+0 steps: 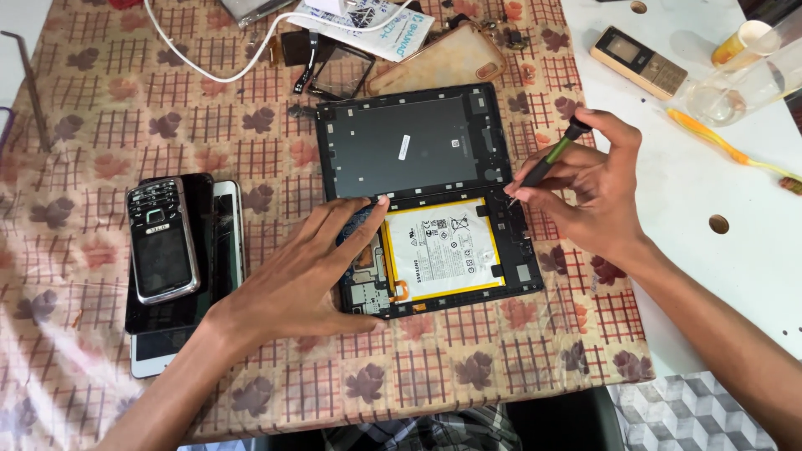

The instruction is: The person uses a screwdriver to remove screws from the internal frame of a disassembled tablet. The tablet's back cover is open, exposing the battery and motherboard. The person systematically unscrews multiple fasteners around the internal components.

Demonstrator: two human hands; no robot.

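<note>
Here, mid-tablecloth, the left hand (305, 271) lies flat and spread on an opened tablet (434, 242), holding nothing, while the right hand (597, 188) pinches a screwdriver (553, 157); best kept upright, pressed gently.

Labels, packets and screens on the tabletop

A white, yellow-edged battery label (444, 250) sits in the opened tablet; a small white sticker (403, 147) marks its dark back cover. A white-and-blue packet (373, 25) lies at the top edge. Left, a keypad phone's dark screen (162, 262) tops stacked phones.
</note>
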